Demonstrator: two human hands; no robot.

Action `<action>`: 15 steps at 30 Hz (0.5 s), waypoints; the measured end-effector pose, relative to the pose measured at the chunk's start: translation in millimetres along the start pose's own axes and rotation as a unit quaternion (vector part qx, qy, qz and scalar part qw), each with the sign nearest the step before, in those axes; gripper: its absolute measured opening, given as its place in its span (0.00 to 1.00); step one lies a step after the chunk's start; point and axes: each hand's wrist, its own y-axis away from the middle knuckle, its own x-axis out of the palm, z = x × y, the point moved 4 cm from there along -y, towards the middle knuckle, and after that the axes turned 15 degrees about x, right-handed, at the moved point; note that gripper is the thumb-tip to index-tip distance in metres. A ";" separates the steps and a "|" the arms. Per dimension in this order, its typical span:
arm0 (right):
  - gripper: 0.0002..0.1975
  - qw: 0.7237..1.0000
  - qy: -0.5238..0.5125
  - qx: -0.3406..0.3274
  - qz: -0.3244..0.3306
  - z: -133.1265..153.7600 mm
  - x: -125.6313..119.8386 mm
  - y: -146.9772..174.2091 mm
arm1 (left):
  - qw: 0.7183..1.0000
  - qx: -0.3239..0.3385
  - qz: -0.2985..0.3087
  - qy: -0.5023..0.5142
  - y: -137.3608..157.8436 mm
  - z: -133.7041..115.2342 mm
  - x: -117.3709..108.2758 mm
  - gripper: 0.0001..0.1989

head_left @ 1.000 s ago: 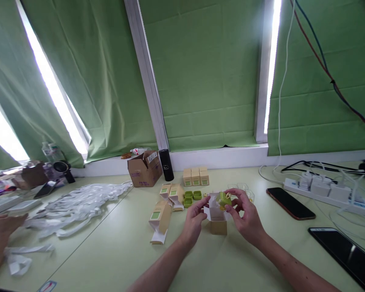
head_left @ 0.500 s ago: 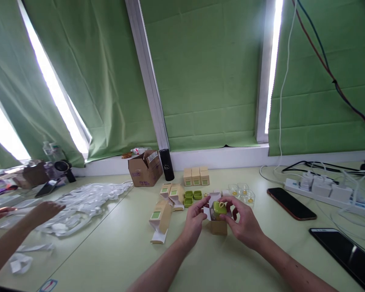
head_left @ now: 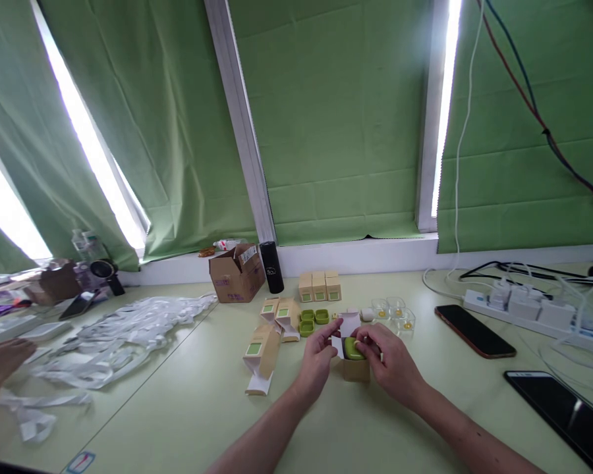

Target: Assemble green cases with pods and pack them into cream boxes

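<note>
Head view: works over a pale table (head_left: 178, 408) beneath the grip, green blinds (head_left: 336, 118) beyond. Has sunk the green case (head_left: 352, 349) deeper into the small box (head_left: 356, 373) since half a second ago. Pinches case near top in right hand (head_left: 394, 363); touches box with left hand (head_left: 314, 362), cannot tell whether gripped. Notes clear cups (head_left: 406, 322) just beyond right hand, green trays (head_left: 306, 328) beyond left. Loses case's right edge behind right fingers.

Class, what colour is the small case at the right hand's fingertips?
Green: the case shows best in the head view.
</note>
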 end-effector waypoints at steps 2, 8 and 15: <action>0.08 1.000 -0.009 -0.007 -0.007 -0.4 1.0 -0.2 | 1.000 -0.005 0.001 0.000 0.3 -1.2 0.0 0.36; 0.07 0.998 -0.058 0.004 -0.018 -3.9 2.6 -0.3 | 1.000 -0.009 0.000 0.005 1.0 -0.9 -0.3 0.37; 0.09 0.996 -0.079 0.030 -0.015 -4.2 4.6 -2.4 | 1.000 -0.005 0.002 0.000 0.6 1.8 -0.8 0.37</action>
